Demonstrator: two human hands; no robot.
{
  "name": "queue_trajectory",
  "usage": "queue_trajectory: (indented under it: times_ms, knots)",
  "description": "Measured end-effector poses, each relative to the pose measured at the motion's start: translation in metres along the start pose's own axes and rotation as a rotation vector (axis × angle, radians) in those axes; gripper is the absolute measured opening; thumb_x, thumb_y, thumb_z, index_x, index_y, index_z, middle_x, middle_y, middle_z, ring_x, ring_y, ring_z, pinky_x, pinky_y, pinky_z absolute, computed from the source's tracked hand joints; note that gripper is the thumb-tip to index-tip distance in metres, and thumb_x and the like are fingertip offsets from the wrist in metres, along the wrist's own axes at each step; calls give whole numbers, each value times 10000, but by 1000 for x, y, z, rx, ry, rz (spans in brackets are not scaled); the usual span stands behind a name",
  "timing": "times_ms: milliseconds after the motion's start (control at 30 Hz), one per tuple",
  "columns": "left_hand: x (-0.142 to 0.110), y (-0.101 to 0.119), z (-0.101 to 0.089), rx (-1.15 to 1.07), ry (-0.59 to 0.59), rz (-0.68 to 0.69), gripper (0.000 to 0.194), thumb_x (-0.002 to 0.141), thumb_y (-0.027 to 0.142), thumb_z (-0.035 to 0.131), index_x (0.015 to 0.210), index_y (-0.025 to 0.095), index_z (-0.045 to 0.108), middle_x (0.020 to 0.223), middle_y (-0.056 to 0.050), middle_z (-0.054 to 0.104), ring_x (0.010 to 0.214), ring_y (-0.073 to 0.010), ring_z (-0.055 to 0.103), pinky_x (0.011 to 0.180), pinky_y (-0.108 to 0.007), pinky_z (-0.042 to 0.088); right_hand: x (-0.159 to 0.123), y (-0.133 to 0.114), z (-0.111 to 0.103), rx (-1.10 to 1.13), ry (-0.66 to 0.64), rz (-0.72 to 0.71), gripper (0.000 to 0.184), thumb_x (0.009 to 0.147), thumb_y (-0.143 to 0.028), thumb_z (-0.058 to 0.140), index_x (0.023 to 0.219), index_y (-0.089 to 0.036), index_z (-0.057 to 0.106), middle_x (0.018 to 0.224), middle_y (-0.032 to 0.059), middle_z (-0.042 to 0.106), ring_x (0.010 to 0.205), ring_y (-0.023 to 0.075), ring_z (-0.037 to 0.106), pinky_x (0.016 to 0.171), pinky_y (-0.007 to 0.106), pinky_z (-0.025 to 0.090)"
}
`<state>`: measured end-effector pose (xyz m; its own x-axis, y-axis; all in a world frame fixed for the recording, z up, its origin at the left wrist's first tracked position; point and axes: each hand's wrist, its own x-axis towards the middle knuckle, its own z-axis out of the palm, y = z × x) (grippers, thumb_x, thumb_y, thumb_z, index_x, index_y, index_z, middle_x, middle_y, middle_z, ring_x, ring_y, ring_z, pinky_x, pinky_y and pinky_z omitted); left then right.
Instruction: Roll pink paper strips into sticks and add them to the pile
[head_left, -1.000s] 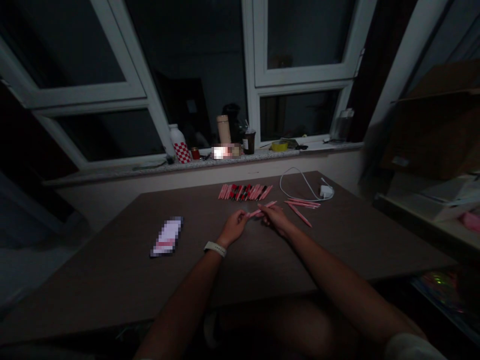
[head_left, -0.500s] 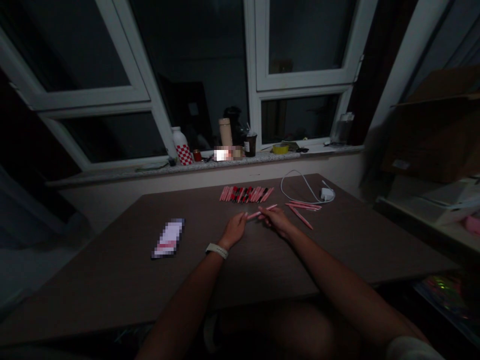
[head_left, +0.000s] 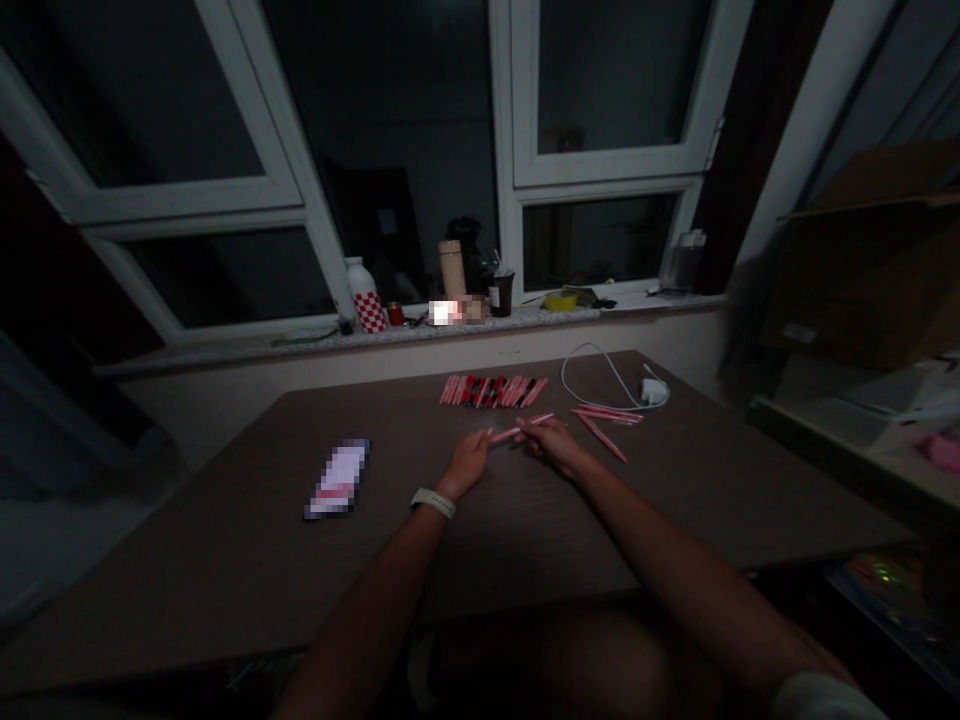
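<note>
Both my hands meet over the middle of a dark brown table point(head_left: 225, 560). My left hand point(head_left: 466, 464), with a white band on its wrist, is closed around one end of a pink pen point(head_left: 507, 434). My right hand point(head_left: 551, 440) pinches the same pen from the other side. Behind them lies a tidy row of several pink and red pens point(head_left: 491, 390). A few loose pink pens point(head_left: 606, 418) lie just right of my right hand.
A white charger and coiled cable point(head_left: 622, 382) sit at the table's far right. A blurred flat packet point(head_left: 337, 478) lies to the left. The window sill point(head_left: 225, 345) carries a chequered bottle point(head_left: 364, 294), cups and tape. Cardboard boxes point(head_left: 877, 260) stand on the right.
My hands stay together on the pink pen with only slight shifts. The view has tilted a little.
</note>
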<state>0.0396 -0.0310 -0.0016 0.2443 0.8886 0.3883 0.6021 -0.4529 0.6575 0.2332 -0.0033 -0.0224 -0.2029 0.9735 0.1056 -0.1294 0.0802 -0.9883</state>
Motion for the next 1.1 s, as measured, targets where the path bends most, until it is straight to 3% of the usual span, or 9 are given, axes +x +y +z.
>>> queue_trajectory:
  times_ms: [167, 333, 467, 667, 833, 1000, 1100]
  knots:
    - [0, 4, 1, -56, 27, -6, 447, 944, 462, 311, 680, 171, 524, 652, 1, 541, 651, -141, 496, 626, -245, 367, -3, -4, 1, -10, 47, 15, 445, 712, -582, 676, 707, -137, 665, 470, -28, 505, 400, 66, 361, 385, 192, 230]
    - [-1, 11, 2, -181, -4, -3, 345, 893, 466, 450, 821, 158, 589, 712, -4, 595, 674, -138, 534, 621, -228, 396, -7, -9, 5, -45, 34, 17, 451, 701, -587, 680, 713, -136, 673, 465, -34, 492, 394, 65, 369, 385, 195, 238]
    - [-1, 11, 3, -184, 19, -30, 310, 867, 444, 499, 827, 150, 590, 724, -10, 608, 663, -134, 541, 616, -226, 409, -5, -7, 6, -46, 98, 19, 494, 716, -632, 638, 680, -140, 659, 443, -39, 463, 383, 68, 364, 382, 200, 248]
    - [0, 7, -1, -74, 34, 9, 369, 884, 438, 441, 726, 156, 618, 668, -15, 611, 660, -148, 532, 621, -242, 389, -3, -4, 4, -46, 114, 31, 500, 703, -644, 643, 655, -146, 642, 432, -53, 426, 375, 64, 350, 381, 202, 231]
    - [2, 0, -2, -19, 39, -41, 458, 884, 470, 386, 602, 172, 590, 603, -19, 599, 627, -161, 540, 617, -265, 373, -7, -9, 6, -48, 36, 10, 478, 714, -617, 642, 643, -144, 645, 423, -63, 396, 369, 56, 298, 384, 211, 172]
    - [2, -1, -2, -33, 77, -100, 523, 898, 489, 334, 539, 174, 547, 506, 0, 500, 545, -144, 490, 573, -265, 334, -12, -18, 12, -10, -1, -62, 421, 657, -551, 719, 802, -160, 664, 550, -39, 537, 431, 67, 363, 408, 202, 223]
    - [2, 3, -1, -94, 89, -76, 529, 907, 501, 342, 590, 159, 592, 515, 4, 491, 546, -138, 481, 562, -257, 335, -11, -19, 12, -1, 62, -46, 414, 671, -563, 702, 744, -160, 639, 519, -47, 500, 422, 67, 360, 405, 203, 224]
